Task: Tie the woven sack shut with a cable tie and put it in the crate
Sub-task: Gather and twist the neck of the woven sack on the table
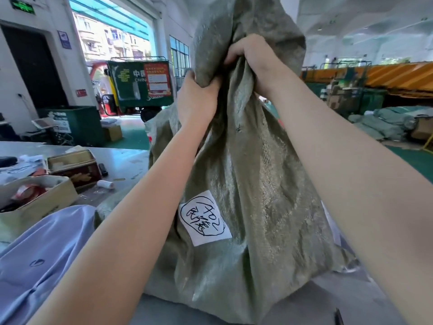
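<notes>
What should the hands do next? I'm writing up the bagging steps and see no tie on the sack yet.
Probably twist the gathered neck tighter. Both the left hand and right hand clutch the woven sack just below its loose top, and no cable tie shows on it, so one hand must take over the neck before the other can fetch one.

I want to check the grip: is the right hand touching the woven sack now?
Touching. The head view shows the right hand closed around the bunched neck of the woven sack, fabric pinched inside the fingers.
</notes>
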Demonstrator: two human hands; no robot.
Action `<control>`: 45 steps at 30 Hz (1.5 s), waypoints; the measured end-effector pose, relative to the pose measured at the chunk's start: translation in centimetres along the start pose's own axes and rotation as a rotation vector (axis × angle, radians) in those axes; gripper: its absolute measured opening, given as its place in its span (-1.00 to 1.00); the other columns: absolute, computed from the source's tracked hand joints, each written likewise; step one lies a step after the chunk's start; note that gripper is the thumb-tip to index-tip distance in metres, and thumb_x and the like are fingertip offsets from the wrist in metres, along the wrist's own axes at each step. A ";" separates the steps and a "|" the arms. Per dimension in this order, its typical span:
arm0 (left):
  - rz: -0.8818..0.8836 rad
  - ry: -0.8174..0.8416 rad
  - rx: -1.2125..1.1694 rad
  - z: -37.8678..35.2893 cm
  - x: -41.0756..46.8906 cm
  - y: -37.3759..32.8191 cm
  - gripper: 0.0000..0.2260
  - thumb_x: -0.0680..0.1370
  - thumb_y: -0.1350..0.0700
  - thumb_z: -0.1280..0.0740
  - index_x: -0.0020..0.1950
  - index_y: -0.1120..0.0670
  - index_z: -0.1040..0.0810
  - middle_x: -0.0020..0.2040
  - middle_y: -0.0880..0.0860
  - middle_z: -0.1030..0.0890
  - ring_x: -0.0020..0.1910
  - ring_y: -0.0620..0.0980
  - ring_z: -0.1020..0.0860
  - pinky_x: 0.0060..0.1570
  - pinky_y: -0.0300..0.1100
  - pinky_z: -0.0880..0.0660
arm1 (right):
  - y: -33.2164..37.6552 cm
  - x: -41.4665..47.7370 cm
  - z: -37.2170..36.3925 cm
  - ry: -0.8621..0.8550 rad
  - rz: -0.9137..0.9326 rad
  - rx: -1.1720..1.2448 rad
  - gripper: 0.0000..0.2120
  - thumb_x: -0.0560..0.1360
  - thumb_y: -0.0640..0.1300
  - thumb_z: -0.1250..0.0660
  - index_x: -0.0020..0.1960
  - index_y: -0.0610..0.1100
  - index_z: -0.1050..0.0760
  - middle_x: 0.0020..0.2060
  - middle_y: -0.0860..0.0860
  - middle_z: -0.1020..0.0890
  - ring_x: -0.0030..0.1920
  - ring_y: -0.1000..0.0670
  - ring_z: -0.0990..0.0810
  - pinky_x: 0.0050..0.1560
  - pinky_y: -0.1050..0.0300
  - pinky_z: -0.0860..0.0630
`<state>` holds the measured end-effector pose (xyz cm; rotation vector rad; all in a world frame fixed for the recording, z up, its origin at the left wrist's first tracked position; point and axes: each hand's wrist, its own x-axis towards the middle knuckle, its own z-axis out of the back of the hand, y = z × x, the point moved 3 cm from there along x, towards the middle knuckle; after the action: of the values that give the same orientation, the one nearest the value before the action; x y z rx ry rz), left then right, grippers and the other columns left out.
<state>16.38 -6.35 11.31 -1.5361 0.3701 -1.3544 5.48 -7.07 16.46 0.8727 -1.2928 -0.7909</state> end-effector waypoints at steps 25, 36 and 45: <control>0.247 0.138 -0.392 3.6 5.4 -0.4 -0.35 0.25 -0.25 -0.38 0.21 0.12 -0.49 -0.22 0.04 -0.56 -0.41 -0.06 -0.55 -0.48 -0.30 -0.48 | 2.0 2.6 -4.5 0.241 0.022 0.285 -0.71 0.19 -0.33 -0.06 -0.67 -0.20 -0.37 -0.71 -0.03 -0.42 -0.66 -0.01 -0.36 -0.59 0.39 -0.29; -0.006 -0.130 -0.572 3.4 5.3 0.0 -0.97 0.40 0.09 -0.38 -0.21 -0.03 -0.55 -0.11 0.10 -0.67 -0.02 0.10 -0.65 0.09 0.07 -0.57 | 1.9 4.1 -4.1 0.074 0.157 -0.028 -0.79 0.07 -0.34 -0.25 -0.29 -0.26 -0.50 -0.32 -0.17 -0.50 -0.27 -0.11 -0.55 -0.26 0.09 -0.51; -0.084 -0.042 -0.522 3.4 6.2 -2.6 -0.92 0.45 0.23 -0.28 -0.19 0.07 -0.53 -0.28 0.03 -0.58 -0.20 0.03 -0.57 -0.04 -0.02 -0.56 | -1.9 2.1 -4.1 0.602 -0.087 -0.426 -0.77 0.44 -0.08 -0.38 0.09 -0.01 -0.54 0.07 0.09 -0.67 0.11 0.12 -0.62 0.21 0.20 -0.50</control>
<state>20.41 -8.29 17.36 -2.0209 0.6786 -1.3514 9.82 -9.44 15.48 0.7411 -0.5332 -0.7555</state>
